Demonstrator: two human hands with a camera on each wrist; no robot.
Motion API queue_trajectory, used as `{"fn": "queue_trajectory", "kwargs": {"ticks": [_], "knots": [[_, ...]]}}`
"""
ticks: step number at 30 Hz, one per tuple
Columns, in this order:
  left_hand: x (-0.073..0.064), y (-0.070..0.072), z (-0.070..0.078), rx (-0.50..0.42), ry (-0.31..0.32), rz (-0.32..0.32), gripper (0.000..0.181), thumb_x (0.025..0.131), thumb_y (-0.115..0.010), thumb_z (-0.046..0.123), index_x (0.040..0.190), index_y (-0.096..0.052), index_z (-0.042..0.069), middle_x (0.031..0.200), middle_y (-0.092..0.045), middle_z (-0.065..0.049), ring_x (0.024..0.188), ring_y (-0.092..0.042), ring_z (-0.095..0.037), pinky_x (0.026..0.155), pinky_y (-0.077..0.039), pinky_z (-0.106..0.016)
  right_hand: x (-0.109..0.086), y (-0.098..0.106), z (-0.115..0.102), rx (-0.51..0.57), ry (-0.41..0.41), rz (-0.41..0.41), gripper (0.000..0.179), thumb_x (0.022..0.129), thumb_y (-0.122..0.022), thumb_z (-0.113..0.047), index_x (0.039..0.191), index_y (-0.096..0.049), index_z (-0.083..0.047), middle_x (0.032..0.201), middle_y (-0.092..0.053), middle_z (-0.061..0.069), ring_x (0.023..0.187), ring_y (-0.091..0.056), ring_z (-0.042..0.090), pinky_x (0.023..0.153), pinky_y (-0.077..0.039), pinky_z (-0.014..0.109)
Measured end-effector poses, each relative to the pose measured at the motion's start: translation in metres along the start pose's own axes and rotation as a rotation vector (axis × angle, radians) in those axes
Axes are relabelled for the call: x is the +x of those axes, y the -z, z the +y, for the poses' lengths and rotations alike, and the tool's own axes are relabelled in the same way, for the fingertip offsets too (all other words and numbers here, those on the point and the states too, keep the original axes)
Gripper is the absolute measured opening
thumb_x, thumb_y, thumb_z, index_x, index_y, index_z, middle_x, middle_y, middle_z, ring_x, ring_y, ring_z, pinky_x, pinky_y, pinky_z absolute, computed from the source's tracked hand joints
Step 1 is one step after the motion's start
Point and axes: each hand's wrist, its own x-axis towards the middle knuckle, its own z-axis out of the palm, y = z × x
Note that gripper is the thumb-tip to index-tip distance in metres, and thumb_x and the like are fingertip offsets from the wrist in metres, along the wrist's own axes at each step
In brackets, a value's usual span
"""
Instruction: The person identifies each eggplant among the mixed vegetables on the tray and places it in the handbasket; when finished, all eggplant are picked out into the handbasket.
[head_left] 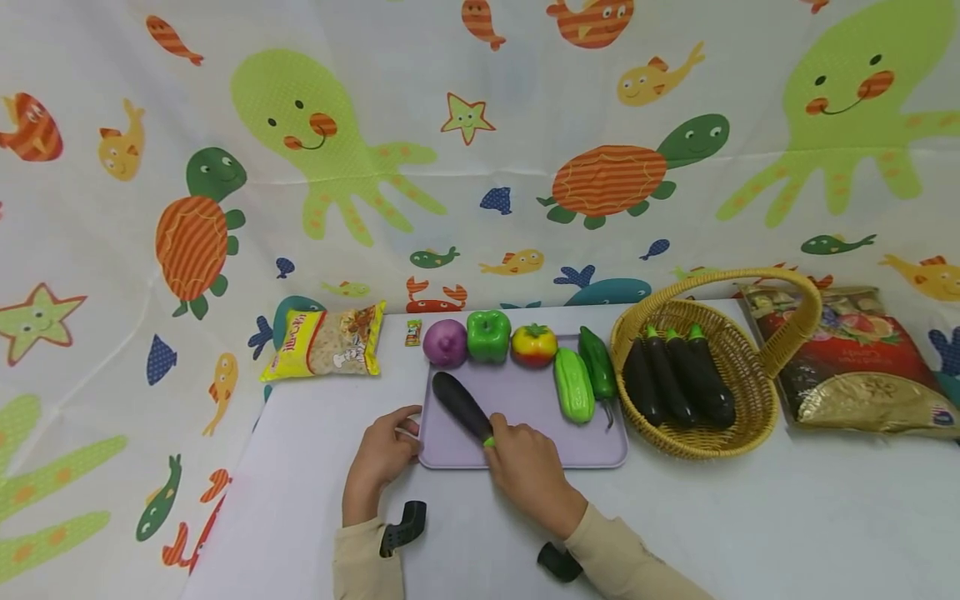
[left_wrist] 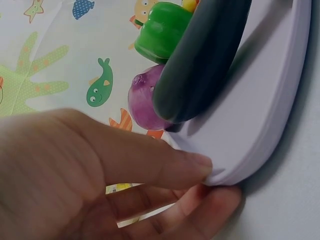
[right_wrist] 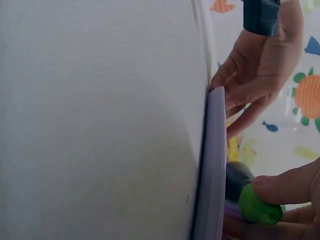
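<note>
My right hand (head_left: pixel 528 471) grips a dark eggplant (head_left: pixel 459 403) by its green stem end (right_wrist: pixel 260 207). The eggplant slants over the left part of a lilac tray (head_left: pixel 525 450); whether it touches the surface I cannot tell. At the tray's left edge my left hand (head_left: pixel 384 450) pinches the rim, thumb (left_wrist: pixel 192 167) on top and fingers lower down. Along the tray's back stand a purple onion (head_left: pixel 446 343), a green bell pepper (head_left: pixel 488 336) and a red-and-yellow tomato (head_left: pixel 534 346). To their right lie a light green cucumber-like vegetable (head_left: pixel 574 386) and a dark green pepper (head_left: pixel 597 362).
A wicker basket (head_left: pixel 697 447) with several eggplants (head_left: pixel 678 379) and a tall handle stands right of the tray. Beyond it lies a red and gold bag (head_left: pixel 862 358). A yellow snack bag (head_left: pixel 326 342) and a small wrapped candy (head_left: pixel 413 332) lie at the back left, before a patterned curtain (head_left: pixel 405 75).
</note>
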Motion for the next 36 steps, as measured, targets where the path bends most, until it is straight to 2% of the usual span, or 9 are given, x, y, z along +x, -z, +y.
{"fn": "queue_trajectory", "kwargs": {"ticks": [6,12,19,25,36], "knots": [[0.0,0.0,0.001,-0.006,-0.001,0.002,0.058,0.078,-0.061,-0.014,0.135,-0.061,-0.003,0.1,-0.064,-0.012,0.074,-0.063,-0.016,0.064,-0.056,-0.031,0.0,0.002,0.01,0.142,-0.026,-0.026,0.024,0.085,-0.079,-0.007,0.102,-0.063,-0.003,0.08,-0.065,0.006,0.069,-0.062,0.021,0.055,-0.049,0.037],[-0.001,0.0,0.0,0.0,0.005,0.0,0.058,0.078,-0.061,-0.015,0.135,-0.061,-0.003,0.1,-0.064,-0.012,0.074,-0.063,-0.015,0.064,-0.056,-0.032,0.004,0.002,0.019,0.354,-0.082,0.009,0.023,0.086,-0.075,0.003,0.107,-0.068,0.004,0.1,-0.071,0.013,0.085,-0.067,0.024,0.075,-0.055,0.041],[-0.001,0.0,0.002,-0.005,0.007,-0.005,0.058,0.079,-0.061,-0.014,0.135,-0.061,-0.002,0.1,-0.063,-0.012,0.075,-0.064,-0.017,0.065,-0.057,-0.032,0.008,0.002,0.028,0.626,-0.239,0.009,0.02,0.089,-0.073,0.002,0.109,-0.07,0.0,0.104,-0.073,0.012,0.095,-0.072,0.029,0.082,-0.059,0.042],[0.0,0.001,0.001,0.007,0.012,-0.002,0.057,0.079,-0.062,-0.014,0.135,-0.061,-0.002,0.1,-0.064,-0.012,0.075,-0.064,-0.017,0.064,-0.056,-0.032,0.01,0.002,0.032,0.787,-0.355,0.03,0.018,0.091,-0.071,0.0,0.11,-0.072,-0.001,0.108,-0.073,0.01,0.105,-0.069,0.031,0.093,-0.054,0.048],[-0.002,0.002,-0.001,-0.019,0.01,-0.007,0.057,0.079,-0.062,-0.014,0.135,-0.061,-0.003,0.102,-0.063,-0.013,0.075,-0.063,-0.016,0.065,-0.057,-0.032,0.013,0.0,0.035,1.061,-0.457,0.048,0.024,0.094,-0.065,0.005,0.117,-0.069,0.006,0.115,-0.071,0.018,0.105,-0.07,0.024,0.086,-0.054,0.024]]}}
